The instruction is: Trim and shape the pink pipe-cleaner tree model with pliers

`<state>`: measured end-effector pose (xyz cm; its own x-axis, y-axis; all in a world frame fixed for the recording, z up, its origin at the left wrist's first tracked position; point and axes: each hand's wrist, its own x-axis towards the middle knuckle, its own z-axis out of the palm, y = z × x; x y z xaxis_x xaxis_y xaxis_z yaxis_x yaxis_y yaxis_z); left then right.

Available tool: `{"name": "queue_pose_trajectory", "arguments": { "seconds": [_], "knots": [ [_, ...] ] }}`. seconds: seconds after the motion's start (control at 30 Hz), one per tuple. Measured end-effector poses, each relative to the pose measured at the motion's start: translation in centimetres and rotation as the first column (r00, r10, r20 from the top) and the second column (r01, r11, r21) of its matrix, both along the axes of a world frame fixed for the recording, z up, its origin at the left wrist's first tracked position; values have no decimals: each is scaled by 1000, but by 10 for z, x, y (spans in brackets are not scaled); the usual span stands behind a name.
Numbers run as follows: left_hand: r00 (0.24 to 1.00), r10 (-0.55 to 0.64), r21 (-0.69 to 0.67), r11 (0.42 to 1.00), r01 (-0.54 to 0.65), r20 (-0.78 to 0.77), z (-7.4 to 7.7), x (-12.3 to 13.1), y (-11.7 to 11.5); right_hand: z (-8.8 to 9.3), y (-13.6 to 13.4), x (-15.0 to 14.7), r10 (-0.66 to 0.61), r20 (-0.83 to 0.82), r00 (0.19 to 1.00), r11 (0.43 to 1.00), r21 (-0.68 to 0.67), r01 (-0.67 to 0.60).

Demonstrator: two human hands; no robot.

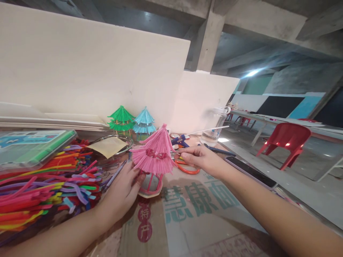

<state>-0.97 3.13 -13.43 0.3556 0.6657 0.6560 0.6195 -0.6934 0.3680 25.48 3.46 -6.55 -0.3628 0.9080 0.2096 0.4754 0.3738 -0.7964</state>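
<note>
A pink two-tiered pavilion model (155,155) stands slightly tilted over the cardboard-covered table, with thin pink posts on a pale base. My left hand (125,189) grips its lower left side, the fingertips partly hidden behind the posts. At the right edge of the roof, my right hand (197,157) has thumb and forefinger pinched together; what lies between them is too small to make out. Orange-handled scissors (189,170) lie just beneath that hand. Behind the pink model are a green pavilion (121,119) and a light blue one (144,121).
Colourful fuzzy stems (40,192) and a plastic case (34,148) fill the left side. A round tray (128,142), blue glue gun (180,140), clear jug (213,128) and phone (250,171) surround the work. A red chair (286,139) stands right.
</note>
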Motion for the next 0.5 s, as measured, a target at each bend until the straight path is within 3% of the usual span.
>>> {"name": "queue_pose_trajectory", "arguments": {
  "seconds": [0.5],
  "knots": [
    [1000,-4,0,1000,4,-2,1,1,0,-2,1,0,16,-76,997,998,-66,-21]
  ]
}}
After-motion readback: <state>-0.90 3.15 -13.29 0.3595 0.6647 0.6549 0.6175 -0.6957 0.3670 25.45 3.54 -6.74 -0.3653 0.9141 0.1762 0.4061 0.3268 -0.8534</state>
